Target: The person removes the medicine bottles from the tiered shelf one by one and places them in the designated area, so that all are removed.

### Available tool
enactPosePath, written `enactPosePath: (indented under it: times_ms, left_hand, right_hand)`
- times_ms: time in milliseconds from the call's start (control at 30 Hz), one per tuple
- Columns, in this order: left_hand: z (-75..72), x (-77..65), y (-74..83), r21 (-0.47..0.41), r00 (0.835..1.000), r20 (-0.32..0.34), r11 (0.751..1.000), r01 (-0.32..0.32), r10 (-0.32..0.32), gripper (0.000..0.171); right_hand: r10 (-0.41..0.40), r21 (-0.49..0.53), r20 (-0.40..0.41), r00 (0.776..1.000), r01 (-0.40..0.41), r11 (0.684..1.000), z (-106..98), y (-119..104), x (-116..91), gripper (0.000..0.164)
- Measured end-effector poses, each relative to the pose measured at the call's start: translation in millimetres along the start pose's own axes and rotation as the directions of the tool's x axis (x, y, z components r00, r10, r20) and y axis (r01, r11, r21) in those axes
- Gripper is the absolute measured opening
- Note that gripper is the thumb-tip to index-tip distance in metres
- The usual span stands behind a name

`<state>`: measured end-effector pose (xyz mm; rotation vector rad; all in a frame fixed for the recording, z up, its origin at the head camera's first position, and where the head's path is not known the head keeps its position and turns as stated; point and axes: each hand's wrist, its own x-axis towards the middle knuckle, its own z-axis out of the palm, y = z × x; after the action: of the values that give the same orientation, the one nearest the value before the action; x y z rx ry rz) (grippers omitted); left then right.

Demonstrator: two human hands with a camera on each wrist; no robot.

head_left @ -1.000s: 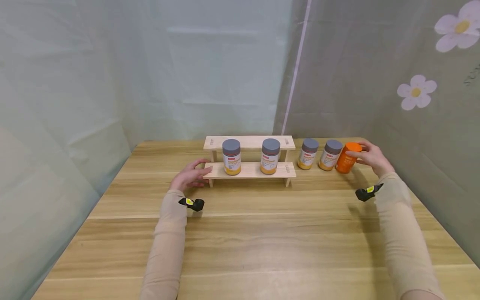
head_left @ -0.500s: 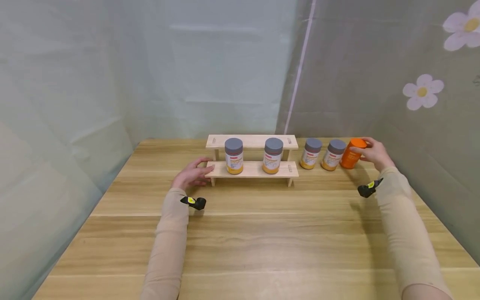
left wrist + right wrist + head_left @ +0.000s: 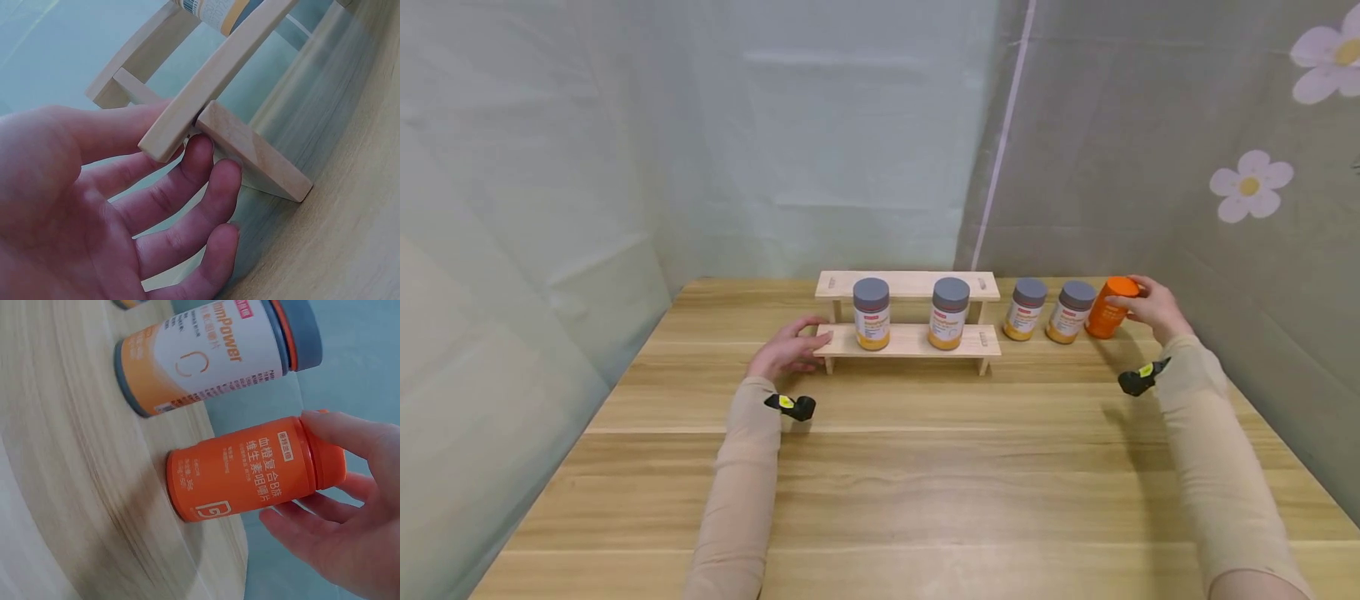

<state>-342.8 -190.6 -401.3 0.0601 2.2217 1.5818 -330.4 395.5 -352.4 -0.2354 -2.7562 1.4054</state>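
A two-tier wooden rack (image 3: 906, 340) stands at the back of the table. My left hand (image 3: 786, 348) grips the left end of its lower step; in the left wrist view the thumb lies along the board (image 3: 219, 75) and the fingers curl beneath it. Two grey-capped supplement bottles, a left one (image 3: 872, 317) and a right one (image 3: 949, 317), stand on that step. Far to the right, my right hand (image 3: 1157, 308) holds an orange supplement bottle (image 3: 240, 469) around its cap and upper side. The bottle's base is at the tabletop.
Two more grey-capped bottles, one nearer the rack (image 3: 1024, 312) and one beside the orange bottle (image 3: 1069, 315), stand on the wooden table (image 3: 940, 483). A pale curtain (image 3: 850, 133) hangs behind the table's back edge, and a flowered grey one (image 3: 1150, 167) at the right.
The orange bottle has shifted slightly toward the back, with my right hand moving along with it. My left hand keeps its hold on the rack, and the head view has turned a little.
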Motion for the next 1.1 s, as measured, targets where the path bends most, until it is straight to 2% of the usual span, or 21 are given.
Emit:
enactPosePath:
  times_ms: [133, 267, 600, 733, 900, 1100]
  left_hand:
    - [-0.1, -1.3, 0.6, -0.001, 1.000, 0.002, 1.000, -0.002, 0.002, 0.060]
    - [0.1, -1.1, 0.8, -0.004, 1.000, 0.004, 1.000, 0.002, -0.002, 0.061]
    - [-0.4, -3.0, 1.3, -0.006, 1.000, 0.002, 1.000, 0.010, -0.010, 0.060]
    - [-0.6, -4.0, 0.7, 0.004, 1.000, -0.001, 1.000, 0.009, -0.009, 0.060]
    - [-0.6, -2.0, 0.0, -0.005, 1.000, -0.004, 1.000, 0.005, -0.005, 0.063]
    - [-1.0, -0.5, -1.6, -0.010, 1.000, 0.003, 1.000, 0.008, -0.008, 0.063]
  right_hand:
    - [0.033, 0.100, -0.045, 0.998, -0.028, 0.995, 0, -3, -5, 0.083]
    - [0.044, 0.134, -0.128, 0.991, -0.027, 0.991, -1, -16, -10, 0.082]
    - [-0.086, 0.108, -0.244, 0.966, 0.115, 0.987, 8, -71, -31, 0.070]
    - [-0.150, 0.095, -0.255, 0.955, 0.179, 0.979, 22, -86, -41, 0.065]
    - [-0.246, 0.044, -0.223, 0.943, 0.262, 0.964, 44, -95, -45, 0.060]
    - [-0.272, 0.051, -0.147, 0.951, 0.282, 0.958, 67, -94, -49, 0.058]
